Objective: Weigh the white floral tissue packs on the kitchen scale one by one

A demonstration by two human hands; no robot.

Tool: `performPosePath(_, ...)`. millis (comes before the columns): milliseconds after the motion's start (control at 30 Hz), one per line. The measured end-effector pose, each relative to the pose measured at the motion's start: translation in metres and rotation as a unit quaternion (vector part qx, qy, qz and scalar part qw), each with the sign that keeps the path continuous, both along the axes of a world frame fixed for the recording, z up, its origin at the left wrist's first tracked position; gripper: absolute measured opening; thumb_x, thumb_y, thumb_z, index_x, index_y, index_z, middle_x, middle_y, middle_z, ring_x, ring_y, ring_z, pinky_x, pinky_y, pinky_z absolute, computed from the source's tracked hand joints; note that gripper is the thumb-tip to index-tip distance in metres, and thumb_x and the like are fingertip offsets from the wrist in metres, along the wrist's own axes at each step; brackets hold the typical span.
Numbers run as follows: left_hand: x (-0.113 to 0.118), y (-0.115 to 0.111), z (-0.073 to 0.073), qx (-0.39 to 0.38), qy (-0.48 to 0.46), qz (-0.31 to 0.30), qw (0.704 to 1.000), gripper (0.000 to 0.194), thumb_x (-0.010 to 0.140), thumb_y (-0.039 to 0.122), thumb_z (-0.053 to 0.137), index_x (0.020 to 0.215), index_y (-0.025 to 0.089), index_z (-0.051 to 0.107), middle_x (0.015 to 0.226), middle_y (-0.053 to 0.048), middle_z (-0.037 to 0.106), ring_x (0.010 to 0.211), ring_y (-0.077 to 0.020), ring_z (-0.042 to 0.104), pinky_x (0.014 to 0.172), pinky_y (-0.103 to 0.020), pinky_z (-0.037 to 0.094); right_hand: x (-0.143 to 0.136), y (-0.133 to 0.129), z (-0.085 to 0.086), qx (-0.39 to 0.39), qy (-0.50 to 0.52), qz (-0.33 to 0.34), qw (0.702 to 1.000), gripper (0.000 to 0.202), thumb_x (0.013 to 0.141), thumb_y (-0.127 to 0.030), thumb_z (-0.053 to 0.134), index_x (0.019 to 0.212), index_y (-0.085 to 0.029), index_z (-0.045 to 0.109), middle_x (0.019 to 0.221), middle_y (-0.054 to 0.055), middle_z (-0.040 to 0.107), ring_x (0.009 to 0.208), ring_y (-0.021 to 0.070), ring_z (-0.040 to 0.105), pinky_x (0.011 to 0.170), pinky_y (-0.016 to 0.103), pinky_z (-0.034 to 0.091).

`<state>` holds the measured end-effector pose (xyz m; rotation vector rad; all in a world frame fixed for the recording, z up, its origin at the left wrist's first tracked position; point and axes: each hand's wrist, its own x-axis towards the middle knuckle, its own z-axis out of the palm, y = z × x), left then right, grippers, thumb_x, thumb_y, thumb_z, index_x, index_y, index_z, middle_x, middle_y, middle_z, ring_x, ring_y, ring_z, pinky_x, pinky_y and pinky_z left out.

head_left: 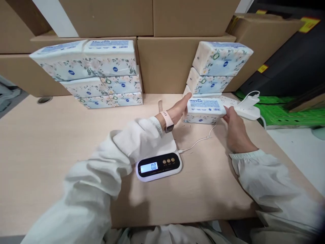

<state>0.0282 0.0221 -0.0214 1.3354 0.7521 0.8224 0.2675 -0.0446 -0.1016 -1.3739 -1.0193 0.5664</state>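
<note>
A pack of tissues [203,108] with a blue and white top and a floral side sits between my two hands, at the foot of the right stack. My left hand [179,109], with a pink-strapped watch on its wrist, presses against the pack's left end. At its right end, the fingers of my right hand [235,128] grip the lower corner. Nearer to me lies a white digital scale [159,166], its lit display showing 0.0. My left forearm covers part of its weighing plate. A white cable [200,139] runs from the scale toward the pack.
Stacked tissue packs [101,67] stand at the back left, and another stack [215,64] rises behind my hands. Cardboard boxes [162,64] line the table's back. A white power strip [247,110] with a plug lies right of the pack, beside a green crate [297,110].
</note>
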Motion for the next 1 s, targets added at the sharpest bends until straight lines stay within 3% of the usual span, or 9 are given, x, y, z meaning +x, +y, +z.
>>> performPosePath(100, -0.017, -0.018, 0.015, -0.087, -0.022, -0.071, 0.993, 0.064, 0.115, 0.053, 0.026, 0.149, 0.013, 0.062, 0.161, -0.014, 0.059, 0.16, -0.0338, 0.045, 0.136, -0.054, 0.029, -0.023, -0.027, 0.025, -0.004, -0.002, 0.08, 0.997, 0.053, 0.105, -0.067, 0.053, 0.145, -0.036, 0.068, 0.156, -0.001, 0.067, 0.15, 0.0258, 0.06, 0.131, 0.057, 0.041)
performPosePath(200, -0.063, -0.063, 0.048, -0.007, -0.067, -0.066, 0.996, 0.063, 0.109, 0.064, 0.043, 0.151, 0.021, 0.064, 0.162, -0.006, 0.059, 0.166, -0.035, 0.033, 0.139, -0.054, 0.025, -0.053, -0.061, 0.053, 0.035, -0.029, 0.173, 0.984, 0.055, 0.108, -0.063, 0.048, 0.159, -0.043, 0.054, 0.173, -0.007, 0.048, 0.165, 0.0264, 0.04, 0.138, 0.054, 0.032)
performPosePath(300, -0.115, -0.118, 0.074, 0.008, -0.033, 0.001, 0.999, 0.06, 0.105, 0.067, 0.052, 0.146, 0.027, 0.069, 0.161, 0.0, 0.06, 0.168, -0.0378, 0.027, 0.14, -0.058, 0.022, -0.085, -0.092, 0.071, 0.039, -0.045, 0.267, 0.962, 0.058, 0.109, -0.059, 0.049, 0.165, -0.045, 0.044, 0.176, -0.011, 0.042, 0.167, 0.0284, 0.037, 0.138, 0.052, 0.034)
performPosePath(400, -0.156, -0.164, 0.077, -0.023, 0.032, 0.077, 0.996, 0.061, 0.105, 0.071, 0.047, 0.148, 0.034, 0.069, 0.163, 0.004, 0.058, 0.168, -0.0375, 0.027, 0.14, -0.061, 0.023, -0.11, -0.108, 0.075, 0.001, -0.061, 0.363, 0.93, 0.06, 0.11, -0.054, 0.051, 0.167, -0.049, 0.035, 0.175, -0.013, 0.041, 0.163, 0.0286, 0.044, 0.137, 0.054, 0.038)
performPosePath(500, -0.181, -0.19, 0.065, -0.06, 0.065, 0.124, 0.988, 0.061, 0.105, 0.07, 0.045, 0.152, 0.037, 0.066, 0.166, 0.004, 0.053, 0.167, -0.0376, 0.03, 0.139, -0.063, 0.026, -0.126, -0.108, 0.071, -0.03, -0.066, 0.425, 0.902, 0.058, 0.112, -0.051, 0.048, 0.167, -0.051, 0.033, 0.174, -0.013, 0.043, 0.161, 0.0272, 0.046, 0.136, 0.055, 0.038)
performPosePath(633, -0.197, -0.197, 0.041, -0.088, 0.056, 0.142, 0.984, 0.063, 0.105, 0.071, 0.047, 0.152, 0.035, 0.066, 0.17, 0.001, 0.048, 0.166, -0.0374, 0.032, 0.137, -0.063, 0.029, -0.136, -0.1, 0.06, -0.023, -0.069, 0.429, 0.901, 0.053, 0.112, -0.046, 0.051, 0.164, -0.051, 0.041, 0.171, -0.011, 0.05, 0.157, 0.0251, 0.052, 0.133, 0.054, 0.044)
performPosePath(733, -0.205, -0.193, 0.015, -0.05, 0.016, 0.239, 0.97, 0.055, 0.104, 0.067, 0.056, 0.146, 0.035, 0.071, 0.171, 0.0, 0.048, 0.167, -0.0336, 0.031, 0.137, -0.062, 0.029, -0.135, -0.102, 0.048, 0.034, -0.074, 0.344, 0.936, 0.047, 0.111, -0.043, 0.053, 0.158, -0.046, 0.054, 0.164, -0.007, 0.06, 0.149, 0.024, 0.061, 0.126, 0.049, 0.053)
performPosePath(833, -0.214, -0.188, -0.015, 0.031, -0.025, 0.355, 0.934, 0.046, 0.102, 0.06, 0.066, 0.141, 0.037, 0.073, 0.168, 0.001, 0.052, 0.166, -0.0284, 0.035, 0.139, -0.057, 0.026, -0.128, -0.11, 0.036, 0.081, -0.068, 0.233, 0.967, 0.04, 0.111, -0.045, 0.051, 0.147, -0.037, 0.068, 0.149, 0.0, 0.072, 0.133, 0.0249, 0.071, 0.119, 0.049, 0.055)
performPosePath(1000, -0.227, -0.183, -0.041, 0.078, -0.03, 0.416, 0.905, 0.042, 0.1, 0.058, 0.071, 0.135, 0.037, 0.076, 0.157, -0.001, 0.064, 0.159, -0.0283, 0.047, 0.138, -0.057, 0.03, -0.12, -0.114, 0.024, 0.104, -0.017, 0.103, 0.989, 0.04, 0.109, -0.046, 0.052, 0.131, -0.025, 0.078, 0.128, 0.008, 0.081, 0.116, 0.0258, 0.075, 0.113, 0.051, 0.054)
